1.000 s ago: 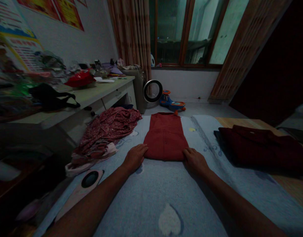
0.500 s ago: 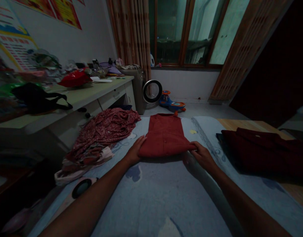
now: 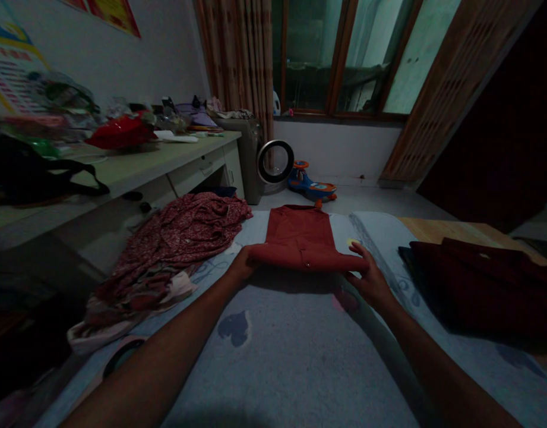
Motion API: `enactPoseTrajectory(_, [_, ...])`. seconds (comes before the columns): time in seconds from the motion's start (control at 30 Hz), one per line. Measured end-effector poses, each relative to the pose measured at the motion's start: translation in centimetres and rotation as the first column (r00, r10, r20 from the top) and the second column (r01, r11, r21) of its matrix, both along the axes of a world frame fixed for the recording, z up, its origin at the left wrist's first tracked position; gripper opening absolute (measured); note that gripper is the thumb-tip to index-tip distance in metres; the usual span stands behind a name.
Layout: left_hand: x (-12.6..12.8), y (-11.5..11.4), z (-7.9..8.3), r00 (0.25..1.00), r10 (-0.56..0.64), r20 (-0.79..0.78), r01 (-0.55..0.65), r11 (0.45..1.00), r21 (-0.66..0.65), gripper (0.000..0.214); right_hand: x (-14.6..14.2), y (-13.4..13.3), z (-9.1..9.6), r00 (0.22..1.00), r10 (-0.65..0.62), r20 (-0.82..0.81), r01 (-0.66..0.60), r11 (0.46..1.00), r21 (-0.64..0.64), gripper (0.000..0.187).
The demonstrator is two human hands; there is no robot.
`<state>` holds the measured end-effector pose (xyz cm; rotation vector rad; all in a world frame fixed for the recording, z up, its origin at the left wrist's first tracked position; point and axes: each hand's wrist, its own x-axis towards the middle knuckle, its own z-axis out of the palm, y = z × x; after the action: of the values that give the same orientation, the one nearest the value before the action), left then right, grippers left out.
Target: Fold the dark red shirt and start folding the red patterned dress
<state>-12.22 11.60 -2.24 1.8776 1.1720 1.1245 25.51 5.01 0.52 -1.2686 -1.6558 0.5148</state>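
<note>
A red shirt (image 3: 300, 229) lies folded into a narrow panel on the bed, its near edge lifted off the sheet and a small button showing. My left hand (image 3: 245, 263) grips the left end of that raised edge, its fingertips hidden by the cloth. At the right end, my right hand (image 3: 367, 274) has the cloth between thumb below and fingers above, the upper fingers somewhat spread. A shadow falls on the light blue bedsheet (image 3: 273, 356) under the raised fold.
Left of the shirt lies a heap of red patterned cloth (image 3: 179, 232). Folded dark red clothes (image 3: 491, 285) sit on the right. Beyond are a cluttered desk (image 3: 202, 151), a washing machine with its round door (image 3: 275, 163) swung out, and a blue ride-on toy (image 3: 311, 184).
Both hands have raised the shirt's near edge and tipped it away from me. The right hand's upper fingers have spread. My view has shifted slightly.
</note>
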Motion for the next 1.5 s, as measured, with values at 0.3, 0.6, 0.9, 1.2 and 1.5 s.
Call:
enactPoseTrajectory(0.3, [1.5,1.4,1.9,0.989,0.147,0.008,-0.147,0.989,-0.020,0.036,0.9,6.6,-4.6,0.995,0.083,0.046,-0.080,0.994,-0.077,0.050])
enactPoseTrajectory(0.6, [4.0,6.2,5.7,0.949,0.310,0.051,-0.308,0.951,-0.031,0.048,-1.8,10.0,0.2,0.963,-0.018,-0.270,-0.042,0.976,-0.215,0.050])
enactPoseTrajectory(0.9, [4.3,12.9,5.2,0.902,0.222,0.370,-0.092,0.937,-0.338,0.053,-4.1,16.7,0.7,0.912,-0.196,-0.359,0.106,0.961,-0.256,0.040])
enactPoseTrajectory(1.2, [5.1,13.0,1.9,0.957,0.281,0.077,-0.236,0.902,-0.362,0.036,-4.3,20.0,-1.5,0.897,-0.398,-0.193,0.280,0.849,-0.448,0.023])
enactPoseTrajectory(1.5, [6.9,13.8,1.7,0.902,0.432,0.002,-0.424,0.886,-0.187,0.044,-4.0,20.5,-1.4,0.926,-0.348,-0.147,0.284,0.898,-0.335,0.034])
